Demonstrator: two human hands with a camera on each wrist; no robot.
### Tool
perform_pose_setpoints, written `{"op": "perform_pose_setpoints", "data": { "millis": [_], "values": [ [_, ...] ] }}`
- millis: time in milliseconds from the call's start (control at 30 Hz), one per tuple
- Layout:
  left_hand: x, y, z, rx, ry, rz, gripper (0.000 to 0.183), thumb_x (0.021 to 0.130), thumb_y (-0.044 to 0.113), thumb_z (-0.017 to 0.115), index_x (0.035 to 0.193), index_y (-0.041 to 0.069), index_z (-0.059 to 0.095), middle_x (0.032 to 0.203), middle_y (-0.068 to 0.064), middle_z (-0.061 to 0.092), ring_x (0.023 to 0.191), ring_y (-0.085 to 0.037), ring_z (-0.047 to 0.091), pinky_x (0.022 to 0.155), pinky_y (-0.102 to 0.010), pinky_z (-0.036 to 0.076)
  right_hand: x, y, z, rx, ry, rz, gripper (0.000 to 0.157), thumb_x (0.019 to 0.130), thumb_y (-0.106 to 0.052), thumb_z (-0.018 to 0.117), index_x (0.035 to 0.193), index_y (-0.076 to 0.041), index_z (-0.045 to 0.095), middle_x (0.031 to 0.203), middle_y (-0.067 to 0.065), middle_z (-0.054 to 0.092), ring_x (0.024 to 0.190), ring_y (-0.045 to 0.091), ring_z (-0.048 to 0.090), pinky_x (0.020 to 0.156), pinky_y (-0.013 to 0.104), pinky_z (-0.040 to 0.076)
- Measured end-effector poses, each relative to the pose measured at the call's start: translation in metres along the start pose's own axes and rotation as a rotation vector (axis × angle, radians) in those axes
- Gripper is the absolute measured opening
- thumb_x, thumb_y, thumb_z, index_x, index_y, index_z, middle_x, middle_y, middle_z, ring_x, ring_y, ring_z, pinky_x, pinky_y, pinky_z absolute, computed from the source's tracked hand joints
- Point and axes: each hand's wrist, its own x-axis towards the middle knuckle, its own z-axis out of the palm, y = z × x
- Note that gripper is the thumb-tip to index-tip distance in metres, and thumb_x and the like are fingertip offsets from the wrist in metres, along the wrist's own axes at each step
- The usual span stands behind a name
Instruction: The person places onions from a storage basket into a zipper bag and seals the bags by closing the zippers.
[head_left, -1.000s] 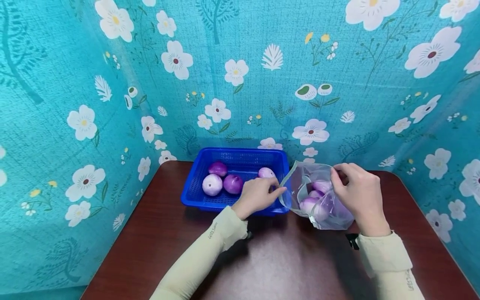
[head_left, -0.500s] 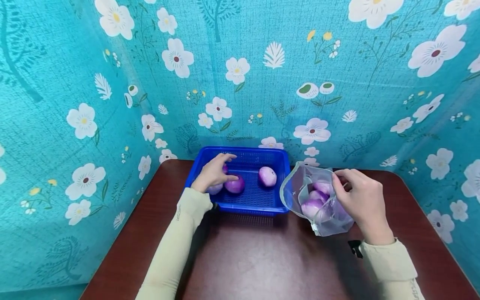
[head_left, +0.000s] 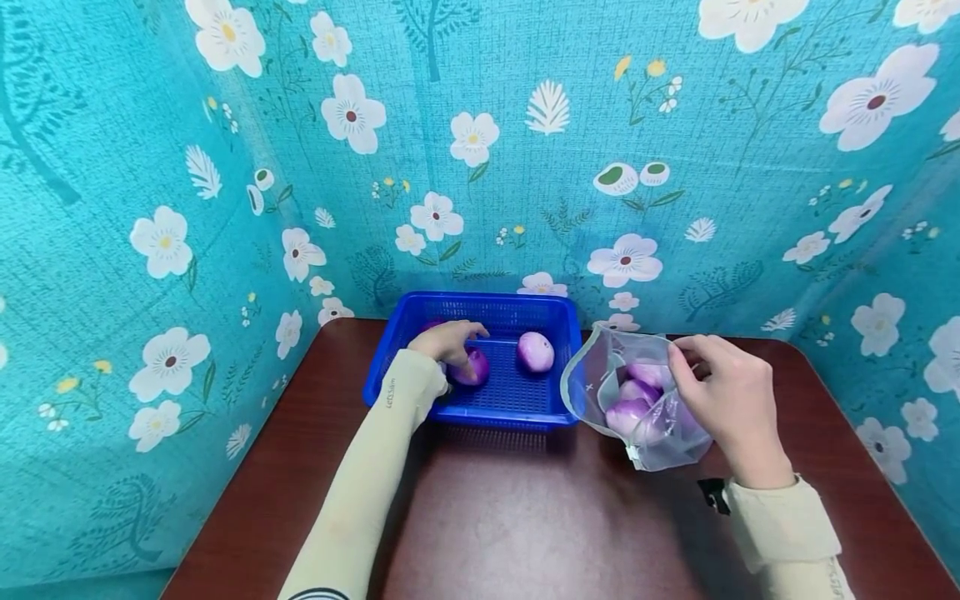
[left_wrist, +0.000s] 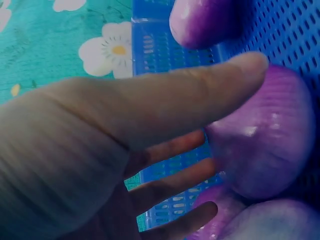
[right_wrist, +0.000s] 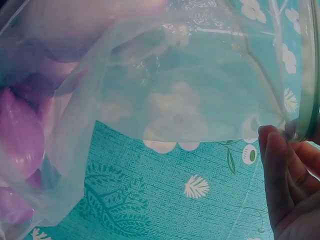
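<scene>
My left hand (head_left: 447,340) is down in the blue plastic basket (head_left: 510,414), its thumb and spread fingers around a purple onion (head_left: 474,368). In the left wrist view the thumb lies across the near side of that onion (left_wrist: 265,135), with the other fingers stretched out beside it. Another onion (head_left: 535,352) sits alone at the basket's right, and more show below and behind the hand. On the right, my right hand (head_left: 731,400) pinches the rim of a clear zip bag (head_left: 675,454). Several onions (head_left: 637,400) lie inside the bag, and its mouth gapes toward the basket.
Basket and bag stand side by side toward the back of a dark reddish-brown table (head_left: 495,517). A turquoise floral curtain (head_left: 510,208) hangs right behind and along the sides of the table.
My left hand has let go of the bag's rim, swung left over the basket and come down at the purple onion. The right hand keeps pinching the bag, almost in place.
</scene>
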Motion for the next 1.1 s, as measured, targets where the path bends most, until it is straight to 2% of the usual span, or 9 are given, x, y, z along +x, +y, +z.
{"op": "perform_pose_setpoints", "data": {
  "millis": [67, 267, 467, 667, 800, 933, 1100],
  "values": [
    [0.002, 0.0, 0.0, 0.03, 0.001, -0.01, 0.082, 0.074, 0.018, 0.094, 0.146, 0.019, 0.056, 0.147, -0.014, 0.057, 0.132, -0.03, 0.056, 0.107, -0.045, 0.05, 0.0, -0.001, 0.001, 0.003, -0.002, 0.007, 0.006, 0.088, -0.008, 0.076, 0.088, -0.002, 0.076, 0.074, 0.011, 0.072, 0.062, 0.025, 0.068, 0.064, 0.016, 0.044],
    [0.01, -0.007, 0.006, 0.04, -0.009, -0.039, 0.084, 0.069, 0.015, 0.096, 0.143, 0.016, 0.059, 0.141, -0.011, 0.062, 0.129, -0.029, 0.059, 0.106, -0.043, 0.051, 0.003, -0.003, 0.0, 0.006, -0.009, 0.005, 0.004, 0.086, -0.006, 0.077, 0.088, -0.003, 0.077, 0.076, 0.011, 0.074, 0.063, 0.025, 0.07, 0.067, 0.008, 0.045],
    [0.014, -0.011, 0.018, 0.086, -0.032, -0.001, 0.074, 0.065, 0.016, 0.097, 0.133, 0.018, 0.066, 0.134, -0.008, 0.067, 0.123, -0.025, 0.061, 0.106, -0.04, 0.05, 0.002, -0.003, -0.002, 0.0, -0.006, 0.016, 0.003, 0.085, -0.005, 0.077, 0.088, -0.002, 0.077, 0.075, 0.011, 0.074, 0.063, 0.026, 0.07, 0.067, 0.008, 0.044],
    [0.013, -0.012, 0.02, 0.071, -0.016, 0.008, 0.07, 0.066, 0.016, 0.096, 0.129, 0.02, 0.067, 0.127, -0.005, 0.069, 0.116, -0.024, 0.063, 0.102, -0.04, 0.052, 0.001, -0.002, -0.003, -0.002, -0.006, 0.023, 0.004, 0.086, -0.006, 0.078, 0.088, -0.002, 0.077, 0.075, 0.011, 0.074, 0.061, 0.026, 0.069, 0.067, 0.008, 0.043],
    [0.011, -0.011, 0.017, 0.064, -0.009, -0.003, 0.069, 0.071, 0.017, 0.094, 0.133, 0.019, 0.063, 0.129, -0.006, 0.067, 0.118, -0.025, 0.061, 0.103, -0.042, 0.051, 0.001, -0.002, -0.003, 0.001, -0.01, 0.025, 0.004, 0.085, -0.005, 0.078, 0.088, -0.003, 0.078, 0.075, 0.011, 0.074, 0.061, 0.026, 0.068, 0.067, 0.007, 0.043],
    [0.01, -0.007, 0.012, 0.069, 0.051, 0.029, 0.077, 0.076, 0.021, 0.092, 0.142, 0.016, 0.055, 0.136, -0.009, 0.064, 0.124, -0.027, 0.06, 0.107, -0.044, 0.05, 0.001, -0.003, -0.004, -0.002, -0.012, 0.023, 0.005, 0.085, -0.005, 0.078, 0.088, -0.002, 0.077, 0.075, 0.011, 0.074, 0.061, 0.026, 0.068, 0.067, 0.006, 0.042],
    [0.004, 0.006, -0.005, 0.052, 0.192, 0.131, 0.08, 0.076, 0.021, 0.093, 0.143, 0.014, 0.05, 0.137, -0.009, 0.061, 0.126, -0.029, 0.06, 0.108, -0.046, 0.049, 0.002, -0.002, -0.003, 0.007, -0.019, 0.027, 0.006, 0.085, -0.005, 0.079, 0.089, -0.002, 0.077, 0.076, 0.012, 0.074, 0.061, 0.026, 0.068, 0.07, 0.002, 0.039]
  ]
}}
